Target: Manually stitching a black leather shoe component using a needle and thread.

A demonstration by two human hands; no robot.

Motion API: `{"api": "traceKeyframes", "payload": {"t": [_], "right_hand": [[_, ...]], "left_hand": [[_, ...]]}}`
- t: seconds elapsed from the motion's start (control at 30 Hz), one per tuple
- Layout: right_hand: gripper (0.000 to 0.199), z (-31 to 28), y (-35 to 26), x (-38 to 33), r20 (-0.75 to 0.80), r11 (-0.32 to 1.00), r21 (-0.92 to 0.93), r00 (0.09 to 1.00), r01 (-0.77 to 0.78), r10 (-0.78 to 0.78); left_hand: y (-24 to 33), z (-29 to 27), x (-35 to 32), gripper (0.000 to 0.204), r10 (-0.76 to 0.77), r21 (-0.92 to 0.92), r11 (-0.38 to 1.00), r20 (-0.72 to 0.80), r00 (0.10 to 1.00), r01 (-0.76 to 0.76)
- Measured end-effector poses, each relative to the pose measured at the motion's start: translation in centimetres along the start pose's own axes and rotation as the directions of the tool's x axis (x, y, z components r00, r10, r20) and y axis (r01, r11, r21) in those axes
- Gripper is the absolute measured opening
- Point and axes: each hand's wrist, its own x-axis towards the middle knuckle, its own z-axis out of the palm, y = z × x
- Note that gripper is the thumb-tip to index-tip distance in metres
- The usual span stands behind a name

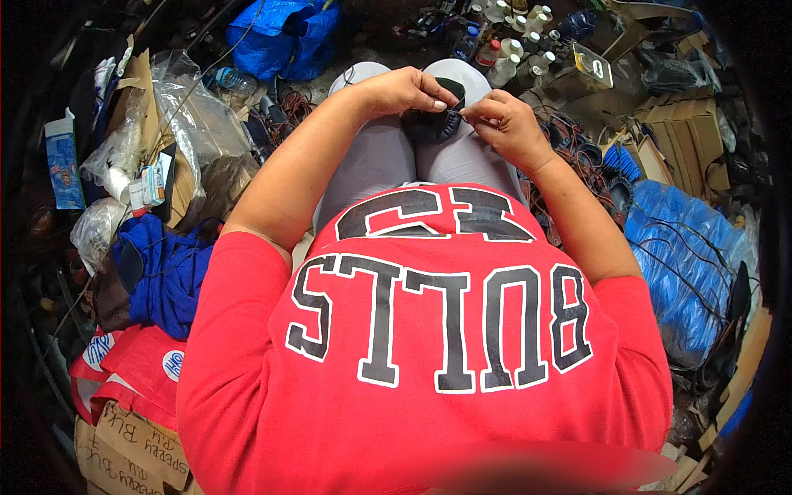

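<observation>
Both my hands meet above my knees, at a black item (pixel 433 128) resting on my thighs. A row of ridges or coils runs along one edge of it; its kind is not clear. My left hand (pixel 410 91) comes over its far side, thumb and fingers pinched together at its edge. Just to the right, my right hand (pixel 510 125) is also pinched, its fingertips close to the left ones. Whatever thin thing lies between the fingertips is too small to name.
Several bottles (pixel 507 49) stand at the far right, near a blue bag (pixel 285 41). Clear plastic and cardboard (pixel 142 99) pile up on the left, with blue cloth (pixel 169 268) nearer. On the right lie a cardboard box (pixel 685 140) and a blue plastic-wrapped bundle (pixel 685 256).
</observation>
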Motion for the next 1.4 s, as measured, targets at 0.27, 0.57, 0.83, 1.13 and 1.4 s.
{"api": "traceKeyframes", "payload": {"t": [0.27,0.57,0.83,1.13,1.4], "right_hand": [[0.015,-1.0,-4.2,1.7,0.250,0.755,-0.626,0.967,0.196,-0.044],[0.010,-0.3,-0.5,4.6,0.358,0.905,-0.392,0.933,0.163,-0.013],[0.018,-1.9,2.4,2.7,0.368,0.696,0.509,0.859,-0.506,0.355],[0.025,0.5,5.9,4.1,-0.161,0.379,0.921,0.795,-0.093,0.585],[0.025,0.1,2.5,1.7,0.056,0.951,-0.276,0.990,0.140,-0.130]], "left_hand": [[0.1,-0.1,0.5,0.030,-0.055,0.107,0.993,0.058,0.997,0.048],[-1.0,-0.6,2.3,0.034,0.129,0.215,0.971,-0.114,0.985,-0.102],[-0.3,1.0,-3.8,0.026,0.284,0.578,0.815,-0.466,0.838,0.045],[0.7,1.3,-3.6,0.035,0.254,0.010,0.949,-0.614,0.747,-0.315],[1.7,3.6,-2.3,0.043,0.083,-0.662,0.607,-0.497,0.864,-0.439]]}}
